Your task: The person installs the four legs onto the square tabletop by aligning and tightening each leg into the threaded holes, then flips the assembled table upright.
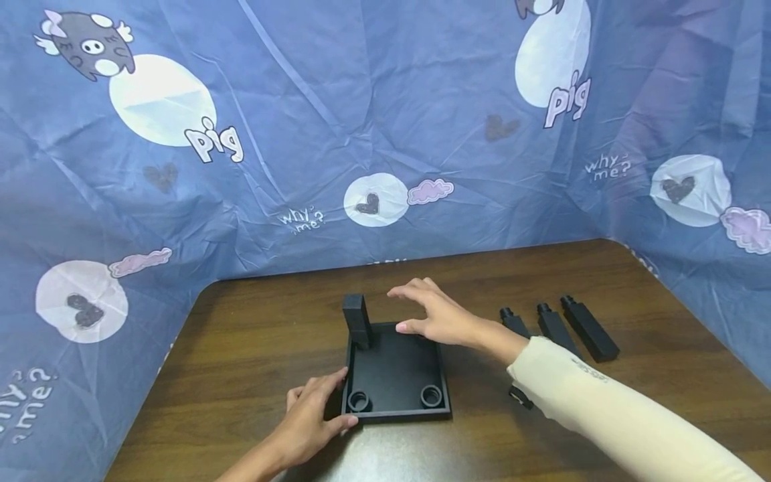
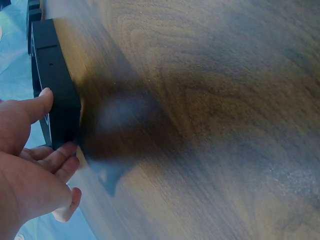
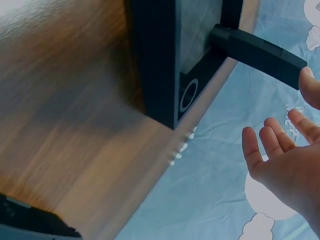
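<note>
Sitting at lower centre of the head frame: black tray (image 1: 397,371), flat on the wooden table (image 1: 253,341). Black post (image 1: 357,318) stands upright at the tray's upper-left corner. Two ring sockets (image 1: 431,396) at the tray's bottom corners. Right wrist view adds another, corner ring (image 3: 189,95), which the right hand (image 1: 442,314) covers in the head view. Left hand (image 1: 310,415) grips the tray's bottom-left corner, thumb on the bottom edge, fingers along the left side. Left wrist view adds the tray's outer wall with a thin line and a small dark dot. Right hand spread above the tray's upper right, thumb apart from fingers; right wrist view lines the thumb up with the post's end, head view shows a gap between them. Three loose posts (image 1: 590,328) lie at right of the head frame, two partly behind the cream sleeve (image 1: 614,395). Blue printed curtain (image 1: 361,127) fills the top of the frame
</note>
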Available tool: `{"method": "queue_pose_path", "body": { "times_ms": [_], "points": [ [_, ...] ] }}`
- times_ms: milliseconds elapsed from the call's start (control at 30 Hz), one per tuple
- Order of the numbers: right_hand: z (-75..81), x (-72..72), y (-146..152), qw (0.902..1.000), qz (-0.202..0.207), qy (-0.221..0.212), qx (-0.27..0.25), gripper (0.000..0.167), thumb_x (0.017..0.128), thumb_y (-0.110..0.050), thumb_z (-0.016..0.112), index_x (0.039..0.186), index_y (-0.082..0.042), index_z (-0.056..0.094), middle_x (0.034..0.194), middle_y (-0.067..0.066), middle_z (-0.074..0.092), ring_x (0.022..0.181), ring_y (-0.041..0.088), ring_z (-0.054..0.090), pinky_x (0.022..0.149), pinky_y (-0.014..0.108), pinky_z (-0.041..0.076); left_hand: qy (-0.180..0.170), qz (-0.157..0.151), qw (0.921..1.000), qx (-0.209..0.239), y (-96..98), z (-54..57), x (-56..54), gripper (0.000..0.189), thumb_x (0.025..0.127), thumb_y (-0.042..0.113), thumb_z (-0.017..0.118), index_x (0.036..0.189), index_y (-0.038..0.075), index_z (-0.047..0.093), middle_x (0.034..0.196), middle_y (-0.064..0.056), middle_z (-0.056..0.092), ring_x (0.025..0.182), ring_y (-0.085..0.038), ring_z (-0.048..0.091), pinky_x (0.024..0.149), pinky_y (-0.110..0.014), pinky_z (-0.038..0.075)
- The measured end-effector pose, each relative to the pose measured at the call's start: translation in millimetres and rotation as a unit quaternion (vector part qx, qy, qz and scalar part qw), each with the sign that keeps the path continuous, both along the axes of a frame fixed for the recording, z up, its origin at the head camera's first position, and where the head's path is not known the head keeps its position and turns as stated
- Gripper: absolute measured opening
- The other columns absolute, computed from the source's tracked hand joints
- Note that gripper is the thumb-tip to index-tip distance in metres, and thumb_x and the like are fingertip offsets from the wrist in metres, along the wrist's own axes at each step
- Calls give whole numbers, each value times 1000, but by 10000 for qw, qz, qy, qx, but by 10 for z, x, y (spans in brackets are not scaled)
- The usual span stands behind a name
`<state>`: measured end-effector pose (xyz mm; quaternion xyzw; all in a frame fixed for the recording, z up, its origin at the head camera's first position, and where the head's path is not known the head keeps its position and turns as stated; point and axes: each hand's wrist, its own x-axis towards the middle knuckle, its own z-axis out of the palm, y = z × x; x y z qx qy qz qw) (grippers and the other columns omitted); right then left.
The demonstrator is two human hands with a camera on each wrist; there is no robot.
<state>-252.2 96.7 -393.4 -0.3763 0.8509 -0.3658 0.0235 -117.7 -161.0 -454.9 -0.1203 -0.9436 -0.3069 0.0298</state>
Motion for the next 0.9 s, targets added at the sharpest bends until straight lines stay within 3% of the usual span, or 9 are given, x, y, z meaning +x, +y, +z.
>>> {"method": "queue_pose_path", "body": {
  "times_ms": [367,567,900],
  "points": [
    [-2,18,365,9998,-175,24,-132,54,87,-16,74,137,-12,53,124,4,54,118,26,44,92,47,40,-27,-54,10000,33,-2,9,-9,69,76,21,83,136,3,54,121,-8,64,115,-21,52,89,-47,26],
    [-13,56,526,9994,-330,82,-84,54,87,-15,75,137,-13,54,122,2,55,113,20,45,82,39,43,-76,-28,10000,46,2,16,-9,69,75,21,84,135,3,54,121,-8,64,114,-22,52,89,-48,26],
    [-92,120,805,9990,-383,242,-60,54,85,-12,76,134,-11,56,119,3,57,110,21,47,79,37,43,2,-11,10000,79,7,-11,0,69,75,20,84,135,2,55,120,-8,65,114,-21,53,89,-47,26]
  ]
}}
